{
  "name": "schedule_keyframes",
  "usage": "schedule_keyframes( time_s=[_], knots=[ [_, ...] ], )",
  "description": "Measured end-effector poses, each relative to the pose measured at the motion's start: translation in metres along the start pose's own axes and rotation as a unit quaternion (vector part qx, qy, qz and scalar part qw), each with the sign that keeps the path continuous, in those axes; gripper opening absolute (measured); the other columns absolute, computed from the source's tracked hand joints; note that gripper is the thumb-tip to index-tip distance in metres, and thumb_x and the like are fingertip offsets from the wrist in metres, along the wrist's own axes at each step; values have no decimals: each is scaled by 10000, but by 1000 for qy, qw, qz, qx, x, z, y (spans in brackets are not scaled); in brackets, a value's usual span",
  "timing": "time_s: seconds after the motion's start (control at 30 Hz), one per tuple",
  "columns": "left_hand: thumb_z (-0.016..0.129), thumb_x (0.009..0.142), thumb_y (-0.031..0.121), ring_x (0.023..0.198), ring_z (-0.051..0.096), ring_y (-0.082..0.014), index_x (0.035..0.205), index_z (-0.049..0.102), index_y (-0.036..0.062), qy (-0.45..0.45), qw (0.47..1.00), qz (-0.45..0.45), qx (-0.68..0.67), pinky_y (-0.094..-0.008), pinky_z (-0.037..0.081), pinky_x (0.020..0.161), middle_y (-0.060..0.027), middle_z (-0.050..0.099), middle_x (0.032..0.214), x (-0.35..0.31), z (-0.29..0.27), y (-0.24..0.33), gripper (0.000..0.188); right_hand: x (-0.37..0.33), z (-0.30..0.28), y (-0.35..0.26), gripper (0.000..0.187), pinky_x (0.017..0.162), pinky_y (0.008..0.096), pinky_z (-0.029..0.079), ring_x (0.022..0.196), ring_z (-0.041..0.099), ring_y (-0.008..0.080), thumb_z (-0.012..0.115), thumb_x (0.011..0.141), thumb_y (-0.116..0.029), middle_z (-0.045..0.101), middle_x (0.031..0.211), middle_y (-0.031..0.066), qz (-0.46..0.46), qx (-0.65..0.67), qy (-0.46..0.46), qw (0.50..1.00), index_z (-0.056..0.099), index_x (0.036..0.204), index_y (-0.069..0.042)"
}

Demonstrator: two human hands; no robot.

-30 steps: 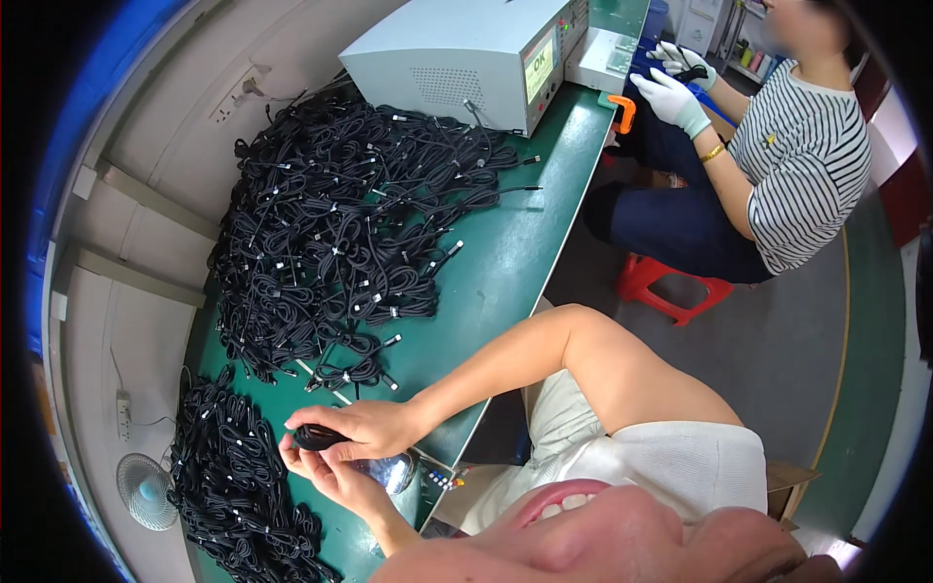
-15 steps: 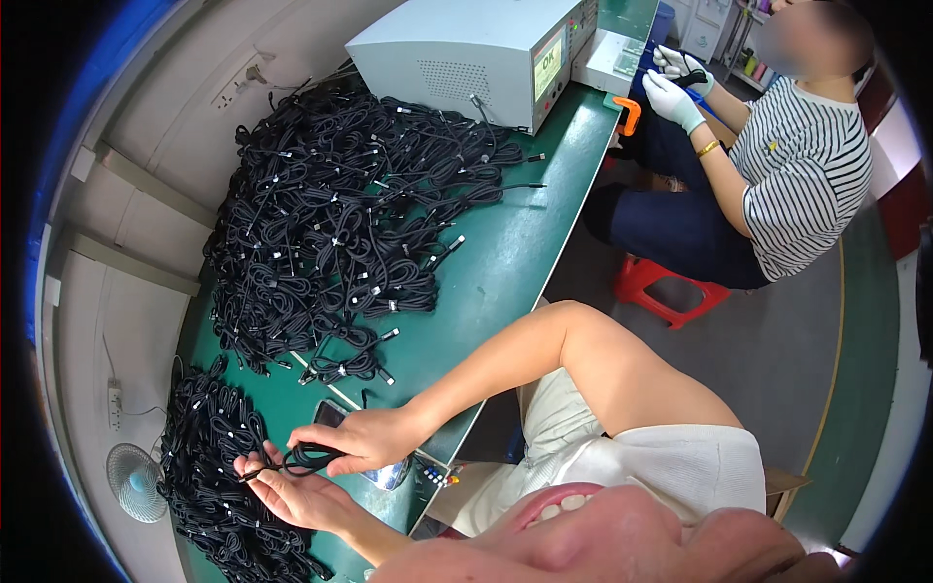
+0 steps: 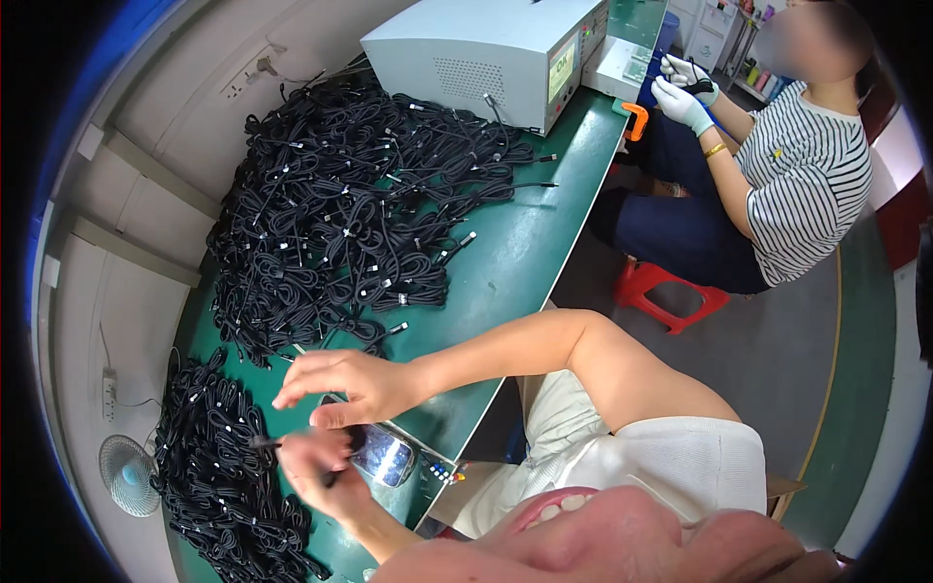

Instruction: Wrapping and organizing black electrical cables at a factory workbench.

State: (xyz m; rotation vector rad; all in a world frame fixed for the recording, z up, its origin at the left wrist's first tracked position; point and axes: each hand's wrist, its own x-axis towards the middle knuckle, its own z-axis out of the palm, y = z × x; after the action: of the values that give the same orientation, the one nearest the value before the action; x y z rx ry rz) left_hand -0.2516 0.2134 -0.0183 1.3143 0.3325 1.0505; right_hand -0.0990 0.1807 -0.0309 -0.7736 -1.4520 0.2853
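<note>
a workshop: heaps of coiled black cables (image 3: 340, 214) on a long green worktop (image 3: 520, 257), a boxy grey instrument (image 3: 476, 63) at upper centre.

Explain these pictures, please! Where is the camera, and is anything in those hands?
The camera is on someone's head, looking down; its wide lens bends straight edges. The bare left hand and right hand are that person's own. On the green table are a big pile and a smaller pile of black cables, plus a grey machine. The left hand seems to hold a black cable, but it's blurry; the right hand looks empty. The white gloves belong to another person.
</note>
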Motion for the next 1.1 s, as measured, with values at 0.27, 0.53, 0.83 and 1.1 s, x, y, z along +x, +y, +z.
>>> schedule_keyframes(
  time_s=[0.27,0.53,0.83,1.1],
  knots=[
    [497,903,240,540,483,-135,883,492,29,-37,992,-96,-70,-247,404,517,-36,499,649,-10,8,-17,211,-10,6,-18,382,399,168,404,454,509,69,501,902,-372,605,952,53,293,407,-62,863,609,973,-13],
    [544,891,210,563,455,-84,1037,528,65,106,992,-66,-35,-218,372,531,10,511,717,-16,11,-28,206,-15,10,-19,357,442,169,403,535,503,43,490,913,-347,611,914,27,243,367,-90,893,613,1034,-35],
    [504,890,185,539,513,-170,825,564,34,-102,956,239,136,-300,432,534,-48,557,631,3,-11,-13,175,-19,5,16,386,877,316,414,988,518,158,389,950,-337,490,1206,106,203,240,35,949,496,1125,-9],
    [635,745,146,601,554,-226,772,583,49,-274,846,339,306,-330,457,544,-40,533,647,-8,5,-25,113,-14,27,16,528,889,346,425,980,549,214,332,956,-405,549,1133,156,571,428,-70,698,382,1265,20]
  ],
)
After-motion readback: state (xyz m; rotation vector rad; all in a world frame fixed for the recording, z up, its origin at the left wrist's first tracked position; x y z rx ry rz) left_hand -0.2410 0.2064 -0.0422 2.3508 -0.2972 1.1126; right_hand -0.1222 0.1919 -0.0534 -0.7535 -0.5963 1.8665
